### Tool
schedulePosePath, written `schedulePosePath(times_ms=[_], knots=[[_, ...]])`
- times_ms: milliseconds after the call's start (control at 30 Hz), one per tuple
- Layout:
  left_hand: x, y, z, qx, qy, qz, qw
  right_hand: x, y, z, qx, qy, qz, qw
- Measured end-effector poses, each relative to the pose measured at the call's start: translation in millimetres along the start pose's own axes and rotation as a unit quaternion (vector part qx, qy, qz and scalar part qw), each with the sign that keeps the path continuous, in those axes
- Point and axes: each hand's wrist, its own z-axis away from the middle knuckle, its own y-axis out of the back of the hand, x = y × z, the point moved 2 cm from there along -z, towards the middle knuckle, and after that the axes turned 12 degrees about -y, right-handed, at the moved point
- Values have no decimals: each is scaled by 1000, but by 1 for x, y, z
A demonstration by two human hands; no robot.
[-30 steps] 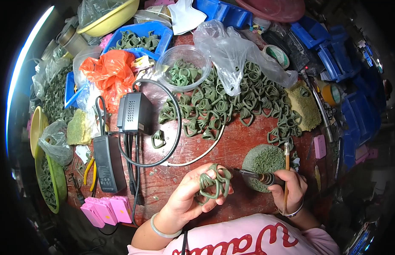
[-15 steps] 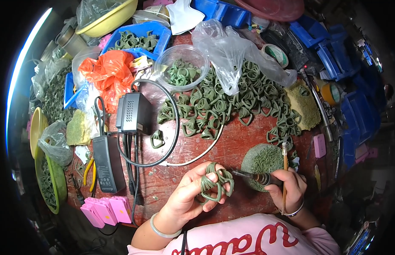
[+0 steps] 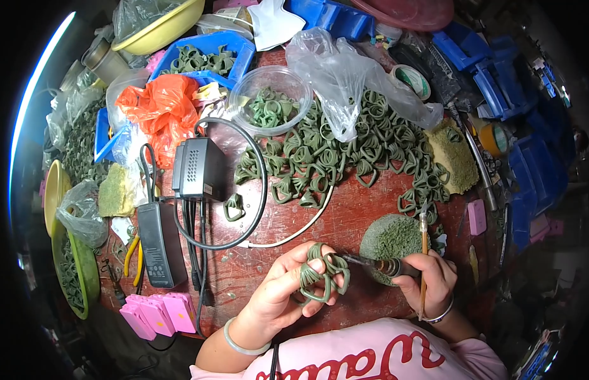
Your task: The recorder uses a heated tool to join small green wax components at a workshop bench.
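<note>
Between the fingers and thumb of my left hand (image 3: 285, 285) is a small cluster of dark green wax rings (image 3: 318, 292). My right hand (image 3: 432, 282) grips a black pen-shaped tool (image 3: 390, 266), its thin dark tip pointing left and meeting the right edge of the rings; whether it touches them I cannot tell. A wooden-handled brush (image 3: 425, 244) stands upright in the same hand, bristles up. Beneath the tool sits a round pad (image 3: 389, 237) covered in green crumbs. Farther off, a heap of similar rings (image 3: 332, 152) covers the red table (image 3: 294, 231).
A black power box (image 3: 199, 168) and adapter (image 3: 160, 244) with looping cables stand left of my hands. Beyond them are a clear bowl (image 3: 237, 95) of green pieces, a blue bin (image 3: 243, 47) and an orange bag (image 3: 158, 107). Pink blocks (image 3: 158, 315) lie near the front left edge.
The rings in my left hand have tilted very slightly. Both hands and the tool are otherwise almost where they were.
</note>
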Motion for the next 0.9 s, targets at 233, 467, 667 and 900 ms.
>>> schedulePosePath(times_ms=[233,467,667,900], knots=[[0,2,0,0,0,-1,1000,0,1,0,-3,1,-1,1000],[-1,2,1,-3,-4,6,1000,-1,-3,2,14,-20,-18,1000],[-1,3,1,1,-7,-5,1000,2,-1,2,9,-12,-25,1000],[0,1,-1,-13,-22,-29,999,2,-1,2,17,-33,-42,998]])
